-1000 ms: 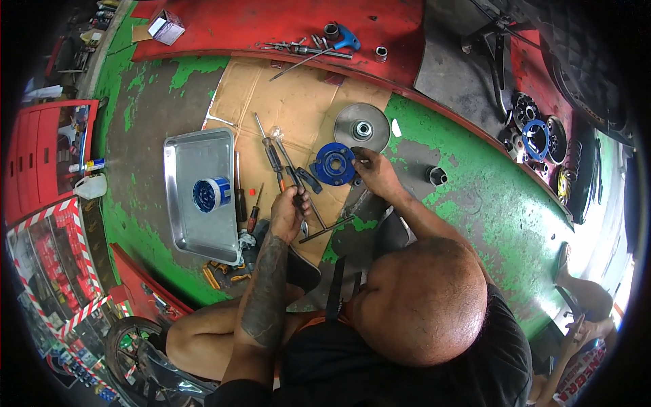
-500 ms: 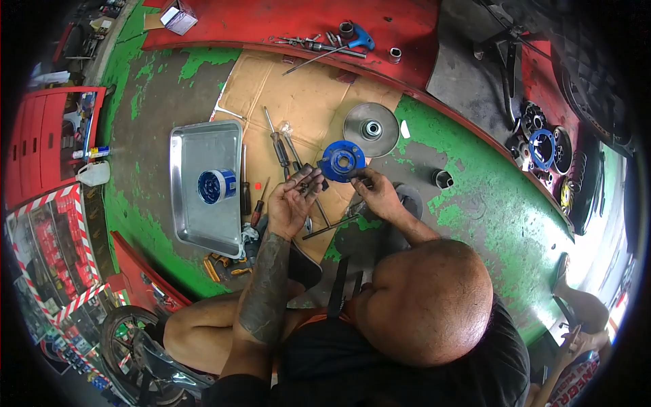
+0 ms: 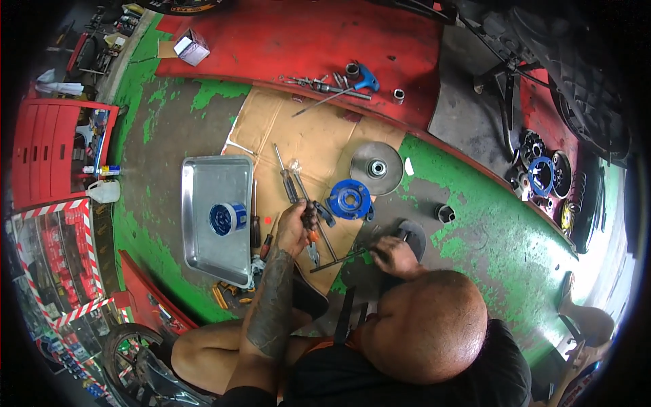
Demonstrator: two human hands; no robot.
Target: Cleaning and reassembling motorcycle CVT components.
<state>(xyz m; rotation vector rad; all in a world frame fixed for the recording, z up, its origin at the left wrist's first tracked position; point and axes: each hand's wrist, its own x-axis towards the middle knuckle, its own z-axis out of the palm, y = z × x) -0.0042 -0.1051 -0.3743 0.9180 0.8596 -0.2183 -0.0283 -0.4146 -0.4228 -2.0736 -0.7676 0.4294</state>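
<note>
A blue round disc with holes and a central bore [image 3: 350, 199] lies on the flattened cardboard [image 3: 271, 122], beside a steel dish-shaped disc with a raised hub [image 3: 363, 159]. My left hand [image 3: 296, 227], its fingertips dark with grime, is closed left of the blue disc, near a screwdriver [image 3: 289, 186] and pliers [image 3: 312, 252]. Anything within its fingers is hidden. Lower right of the disc, my right hand [image 3: 395, 256] has curled fingers near a T-bar tool [image 3: 332, 263]. What it grips, if anything, does not show. Neither hand touches the disc.
To the left, a metal tray [image 3: 192, 227] holds a tub of blue paste [image 3: 229, 218]. Farther off, a red platform [image 3: 285, 41] carries a blue-handled tool [image 3: 367, 79] and sockets. A dark socket [image 3: 445, 214] stands on the floor at right. A person [image 3: 588, 322] partly shows at the right rim.
My right hand has left the blue disc's edge and come back toward me. My left hand's fingers have curled in. The view has shifted, so everything sits lower in the picture.
</note>
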